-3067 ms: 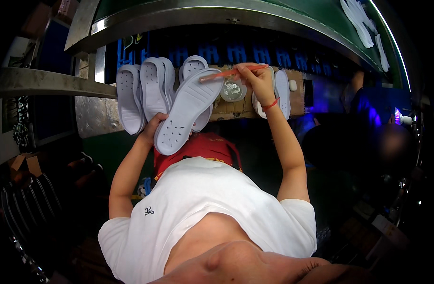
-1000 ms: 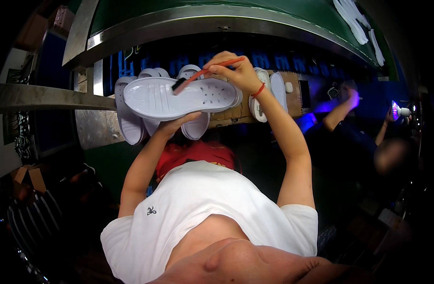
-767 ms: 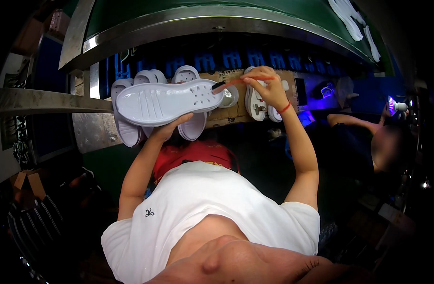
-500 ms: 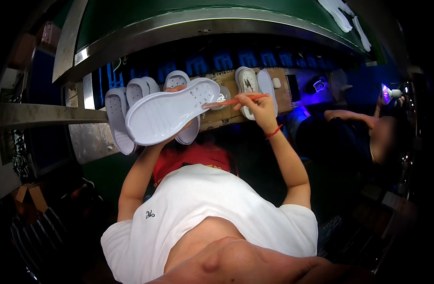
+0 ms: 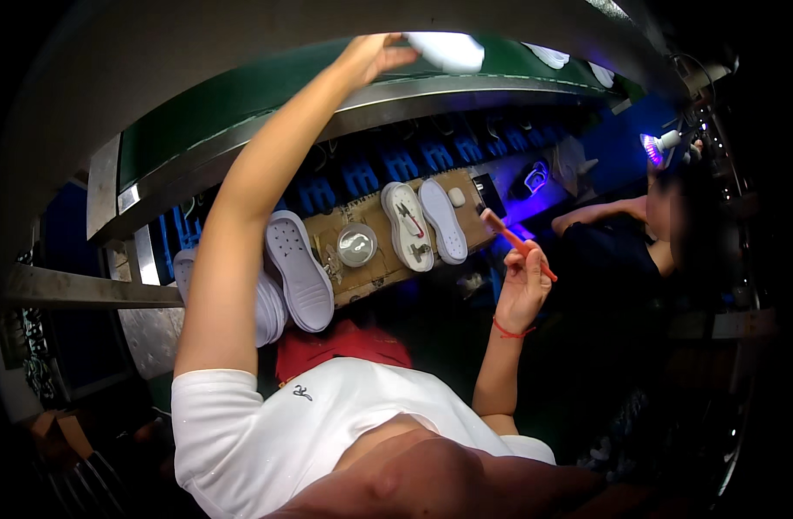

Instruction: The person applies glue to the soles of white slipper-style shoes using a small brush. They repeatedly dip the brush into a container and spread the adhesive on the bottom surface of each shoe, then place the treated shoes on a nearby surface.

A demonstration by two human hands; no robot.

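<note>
Reaches far up with the left hand (image 5: 375, 60), thumb and fingers parted, to the near end of a white shoe sole (image 5: 448, 52) at the raised green surface (image 5: 197, 121); cannot tell whether gripping it or only touching, given the blur and glare there. Grips a red-handled brush (image 5: 510, 238) between thumb and fingers of the right hand (image 5: 522, 290), well apart from every sole, with the bristle end tilted up and to the left. Wears a red cord (image 5: 513, 333) at the right wrist. Has, on the cardboard (image 5: 323, 227) covering part of the tabletop (image 5: 150, 337), a round clear bowl (image 5: 357, 245) and, just right of it, a pale sole (image 5: 407, 227) bearing small pieces, beside a plainer one (image 5: 444, 222). Has a small white rounded object (image 5: 456, 197) near the latter. Has more white soles (image 5: 299, 271) grouped to the left of the bowl, partly hidden by the left arm. Works near a co-worker (image 5: 604, 212) at the right, by a purple-lit lamp (image 5: 652, 149).
</note>
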